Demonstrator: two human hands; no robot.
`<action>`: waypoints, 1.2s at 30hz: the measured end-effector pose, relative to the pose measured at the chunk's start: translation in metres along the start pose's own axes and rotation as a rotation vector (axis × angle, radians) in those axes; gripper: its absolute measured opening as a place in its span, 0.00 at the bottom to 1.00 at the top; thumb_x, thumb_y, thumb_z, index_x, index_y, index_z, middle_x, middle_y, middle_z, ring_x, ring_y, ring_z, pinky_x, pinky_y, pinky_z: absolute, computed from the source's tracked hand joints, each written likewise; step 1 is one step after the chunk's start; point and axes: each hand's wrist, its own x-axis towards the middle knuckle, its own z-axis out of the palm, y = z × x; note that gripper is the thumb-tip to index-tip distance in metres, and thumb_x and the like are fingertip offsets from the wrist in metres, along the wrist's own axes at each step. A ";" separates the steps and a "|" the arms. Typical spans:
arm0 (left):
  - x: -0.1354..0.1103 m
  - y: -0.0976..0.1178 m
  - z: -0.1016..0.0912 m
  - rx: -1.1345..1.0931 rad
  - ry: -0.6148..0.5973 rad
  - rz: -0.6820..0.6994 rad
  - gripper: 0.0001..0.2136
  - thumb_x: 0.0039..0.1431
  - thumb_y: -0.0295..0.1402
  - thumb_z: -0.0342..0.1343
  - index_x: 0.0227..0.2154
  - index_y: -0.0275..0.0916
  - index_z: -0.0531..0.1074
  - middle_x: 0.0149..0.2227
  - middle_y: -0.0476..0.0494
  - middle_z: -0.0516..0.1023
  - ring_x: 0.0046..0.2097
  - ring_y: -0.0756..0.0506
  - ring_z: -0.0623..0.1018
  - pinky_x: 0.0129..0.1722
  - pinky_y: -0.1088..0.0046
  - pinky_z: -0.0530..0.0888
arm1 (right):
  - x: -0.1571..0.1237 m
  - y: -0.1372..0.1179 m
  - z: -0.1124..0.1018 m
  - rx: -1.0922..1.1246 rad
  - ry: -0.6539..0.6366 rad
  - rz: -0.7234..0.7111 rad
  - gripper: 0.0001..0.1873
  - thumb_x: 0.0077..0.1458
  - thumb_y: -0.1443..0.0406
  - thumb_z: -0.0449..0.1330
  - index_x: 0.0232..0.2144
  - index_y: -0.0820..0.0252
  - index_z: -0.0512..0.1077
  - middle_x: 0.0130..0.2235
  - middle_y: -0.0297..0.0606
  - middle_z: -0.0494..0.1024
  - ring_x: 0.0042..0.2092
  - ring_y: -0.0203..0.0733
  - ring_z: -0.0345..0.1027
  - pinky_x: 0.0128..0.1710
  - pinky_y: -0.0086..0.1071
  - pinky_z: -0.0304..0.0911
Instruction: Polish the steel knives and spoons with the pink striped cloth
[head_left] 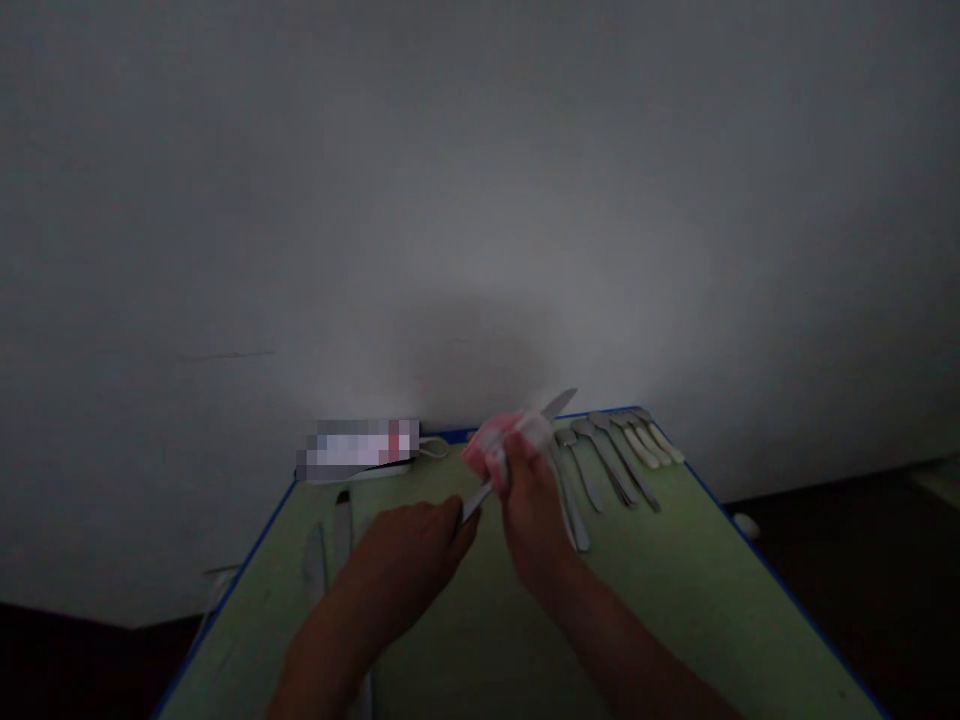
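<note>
My left hand is closed around the handle end of a table knife, which points up and to the right above the table. My right hand grips a pink and white cloth folded about the knife's blade. The blade's tip sticks out past the cloth, and a short stretch of metal shows between the two hands. Beside my left forearm lie a knife and another long metal utensil, both partly covered by the arm.
Right of the cloth lie several metal spoons and forks, then several white-handled forks. A blurred-out box-like item with a pale cord rests at the back left. The green, blue-edged table stands against a grey wall.
</note>
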 end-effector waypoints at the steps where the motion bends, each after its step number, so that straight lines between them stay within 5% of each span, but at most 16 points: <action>1: 0.002 0.000 0.001 -0.035 0.012 0.007 0.21 0.65 0.42 0.34 0.30 0.38 0.70 0.28 0.39 0.78 0.29 0.40 0.77 0.29 0.67 0.66 | -0.004 0.003 0.003 0.003 -0.014 0.053 0.19 0.51 0.49 0.55 0.30 0.60 0.70 0.26 0.32 0.69 0.29 0.34 0.60 0.31 0.30 0.57; 4: 0.005 0.001 -0.001 -0.227 0.049 0.073 0.22 0.66 0.44 0.33 0.32 0.38 0.69 0.30 0.41 0.77 0.32 0.43 0.77 0.31 0.68 0.67 | -0.007 0.007 0.006 0.070 -0.046 0.131 0.19 0.51 0.50 0.55 0.27 0.60 0.68 0.25 0.31 0.67 0.27 0.33 0.57 0.29 0.29 0.56; 7: 0.001 0.000 -0.007 -0.386 0.068 0.150 0.21 0.66 0.43 0.33 0.31 0.39 0.68 0.29 0.45 0.76 0.31 0.46 0.75 0.31 0.71 0.66 | 0.006 0.001 -0.001 0.142 -0.030 0.061 0.17 0.51 0.52 0.57 0.25 0.59 0.68 0.25 0.30 0.67 0.27 0.33 0.57 0.30 0.29 0.57; 14: -0.020 -0.007 -0.021 -0.440 -0.017 0.155 0.19 0.63 0.46 0.41 0.24 0.40 0.69 0.21 0.51 0.69 0.25 0.49 0.69 0.27 0.73 0.64 | 0.046 -0.030 -0.030 0.378 0.109 -0.041 0.09 0.49 0.58 0.60 0.29 0.58 0.70 0.30 0.31 0.72 0.33 0.34 0.65 0.40 0.31 0.61; 21: -0.020 -0.012 -0.019 -0.401 0.067 0.176 0.21 0.63 0.46 0.40 0.27 0.41 0.72 0.23 0.49 0.73 0.26 0.48 0.71 0.29 0.73 0.66 | 0.042 -0.018 -0.029 0.159 0.107 -0.138 0.19 0.54 0.50 0.52 0.23 0.58 0.67 0.28 0.33 0.71 0.32 0.36 0.64 0.38 0.32 0.61; 27: 0.000 -0.015 0.000 -0.231 0.072 0.135 0.24 0.66 0.43 0.31 0.34 0.38 0.72 0.30 0.41 0.77 0.31 0.44 0.76 0.32 0.68 0.67 | 0.000 0.018 -0.005 -0.210 -0.057 0.098 0.25 0.51 0.45 0.51 0.21 0.60 0.67 0.23 0.33 0.67 0.27 0.35 0.58 0.29 0.31 0.55; 31: 0.003 -0.016 0.003 -0.226 0.076 0.151 0.24 0.67 0.42 0.30 0.37 0.37 0.70 0.31 0.40 0.77 0.33 0.43 0.76 0.32 0.68 0.67 | -0.006 0.017 -0.002 -0.217 -0.094 0.140 0.25 0.50 0.45 0.53 0.22 0.61 0.69 0.24 0.34 0.67 0.28 0.35 0.58 0.30 0.31 0.55; 36: -0.010 -0.008 -0.010 -0.288 0.025 0.197 0.24 0.66 0.45 0.31 0.30 0.39 0.69 0.27 0.46 0.74 0.30 0.46 0.73 0.31 0.70 0.65 | 0.022 -0.006 -0.018 -0.038 0.046 -0.047 0.21 0.51 0.48 0.56 0.21 0.60 0.68 0.25 0.31 0.67 0.28 0.34 0.57 0.30 0.30 0.56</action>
